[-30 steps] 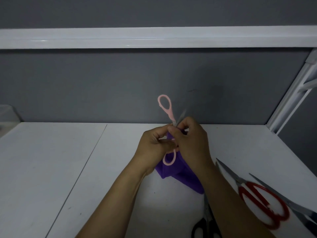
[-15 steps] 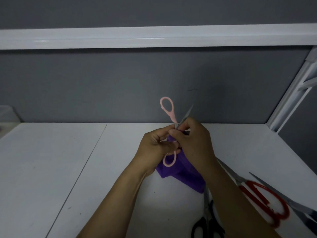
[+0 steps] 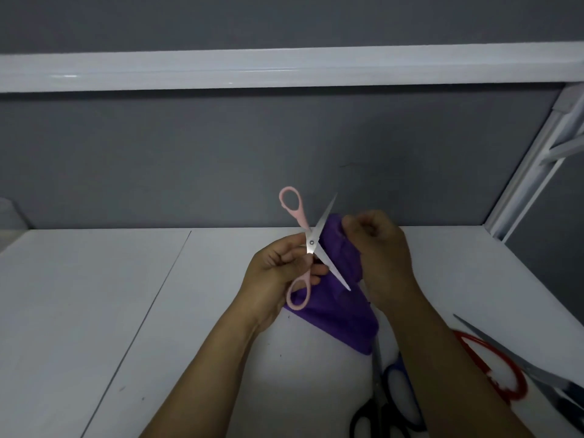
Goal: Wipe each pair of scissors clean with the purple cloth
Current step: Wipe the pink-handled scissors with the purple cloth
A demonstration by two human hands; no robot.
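**Q:** Location of the pink scissors [image 3: 312, 242]?

**A:** Centre of frame, above the white table [image 3: 94, 311]. The left hand [image 3: 278, 270] pinches them just below the pivot, with the blades spread in an X.

**Q:** And the purple cloth [image 3: 341, 314]?

**A:** The right hand [image 3: 382, 251] grips a bunch of it just right of the blades; the rest hangs behind them.

**Q:** Blade axes?

**A:** One runs to the upper right, the other to the lower right. Both tips point toward the right hand, the nearer hand. The next wipe probably runs from pivot to tip, along either axis.
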